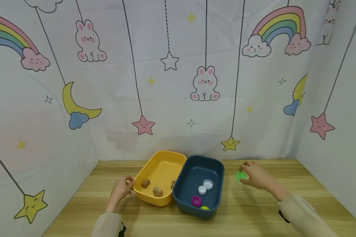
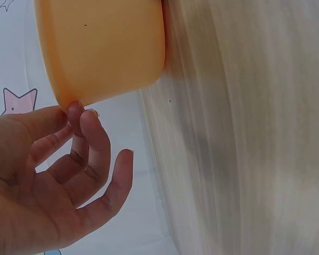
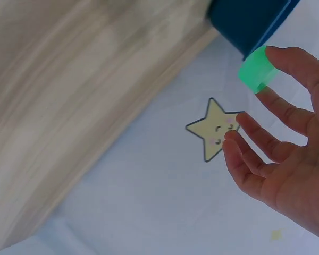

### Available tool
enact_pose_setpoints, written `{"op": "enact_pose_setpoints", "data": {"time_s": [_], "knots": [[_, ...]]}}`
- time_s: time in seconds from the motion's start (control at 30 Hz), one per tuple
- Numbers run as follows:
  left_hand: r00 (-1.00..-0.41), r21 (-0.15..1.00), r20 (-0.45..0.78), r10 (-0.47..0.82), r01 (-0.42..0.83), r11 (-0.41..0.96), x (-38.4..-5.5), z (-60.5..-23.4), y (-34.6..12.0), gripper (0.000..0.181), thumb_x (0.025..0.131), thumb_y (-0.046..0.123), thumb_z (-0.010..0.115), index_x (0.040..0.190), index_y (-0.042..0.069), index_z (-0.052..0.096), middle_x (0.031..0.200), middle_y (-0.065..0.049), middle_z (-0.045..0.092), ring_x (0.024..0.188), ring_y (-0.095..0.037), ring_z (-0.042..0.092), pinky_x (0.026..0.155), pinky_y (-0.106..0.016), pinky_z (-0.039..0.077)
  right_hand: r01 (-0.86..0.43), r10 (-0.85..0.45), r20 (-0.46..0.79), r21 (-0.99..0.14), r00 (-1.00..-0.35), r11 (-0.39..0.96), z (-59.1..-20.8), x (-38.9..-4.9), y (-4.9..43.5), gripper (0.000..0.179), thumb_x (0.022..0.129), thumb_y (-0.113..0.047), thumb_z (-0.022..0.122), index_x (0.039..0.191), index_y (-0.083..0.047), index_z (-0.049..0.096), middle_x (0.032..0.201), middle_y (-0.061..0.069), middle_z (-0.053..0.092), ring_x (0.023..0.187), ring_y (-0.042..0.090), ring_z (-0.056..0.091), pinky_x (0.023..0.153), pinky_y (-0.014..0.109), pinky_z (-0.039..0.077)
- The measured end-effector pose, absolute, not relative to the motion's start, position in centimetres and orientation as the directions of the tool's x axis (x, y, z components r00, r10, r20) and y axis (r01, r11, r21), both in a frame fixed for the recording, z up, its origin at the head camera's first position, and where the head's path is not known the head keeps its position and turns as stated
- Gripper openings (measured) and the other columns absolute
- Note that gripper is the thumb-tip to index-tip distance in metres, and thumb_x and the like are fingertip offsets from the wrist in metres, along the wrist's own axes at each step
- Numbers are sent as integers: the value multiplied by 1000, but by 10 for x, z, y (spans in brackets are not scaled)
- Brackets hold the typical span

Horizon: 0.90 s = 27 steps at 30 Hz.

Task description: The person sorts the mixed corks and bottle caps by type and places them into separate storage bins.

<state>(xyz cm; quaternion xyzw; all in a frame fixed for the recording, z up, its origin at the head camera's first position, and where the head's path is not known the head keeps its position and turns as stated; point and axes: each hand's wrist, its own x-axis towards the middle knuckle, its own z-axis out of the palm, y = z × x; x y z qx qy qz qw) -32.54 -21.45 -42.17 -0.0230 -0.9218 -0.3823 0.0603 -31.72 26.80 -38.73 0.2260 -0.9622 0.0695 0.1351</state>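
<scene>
My right hand pinches a green bottle cap between thumb and finger, above the table to the right of the blue bin. In the right wrist view the cap shows at the fingertips, the other fingers loosely bent. With thumb and index finger my left hand pinches the rim of the yellow bin at its left side; the left wrist view shows this grip at the bin's corner. Several brown corks lie in the yellow bin.
Against the yellow bin stands the blue bin, holding white caps, a magenta cap and a yellow piece partly hidden by the wall. Both bins rest on a wooden table, with patterned cloth walls behind and at the sides.
</scene>
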Motion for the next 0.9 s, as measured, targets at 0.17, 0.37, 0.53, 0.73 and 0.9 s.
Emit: {"op": "enact_pose_setpoints", "data": {"time_s": [0.17,0.37,0.53,0.73,0.9], "knots": [[-992,698,130,-7,87,710,-325,-422,-215,10,86,5,50,87,-4,55,64,-9,59,50,-14,53,48,-26,44,-473,-437,304,-54,-847,880,-378,-320,251,27,71,-22,72,92,-9,61,101,13,55,90,31,51,74,43,46],[-992,694,128,-5,86,715,-325,-422,-215,11,86,6,50,87,-4,55,63,-9,59,50,-14,53,48,-26,43,-503,-454,313,-92,-834,860,-369,-322,230,27,71,-18,72,93,-8,60,100,12,54,90,30,48,73,43,45],[-992,706,125,-16,78,704,-325,-422,-215,10,85,5,51,86,-4,55,62,-8,58,49,-14,52,47,-25,43,-501,-447,306,-126,-841,856,-364,-325,213,28,72,-19,71,96,-8,60,102,11,54,93,29,48,75,41,46],[-991,711,129,-29,72,699,-326,-424,-215,10,85,6,52,85,-4,55,62,-8,58,48,-13,51,47,-24,42,-515,-461,308,-122,-832,848,-361,-327,192,30,72,-22,72,97,-9,61,104,11,53,95,28,48,76,41,46],[-991,709,133,-22,80,700,-326,-423,-215,10,85,5,51,86,-4,55,62,-9,59,48,-14,52,46,-25,42,-533,-479,307,-122,-822,837,-361,-330,178,29,73,-22,71,98,-10,61,105,10,53,97,28,47,78,41,46]]}}
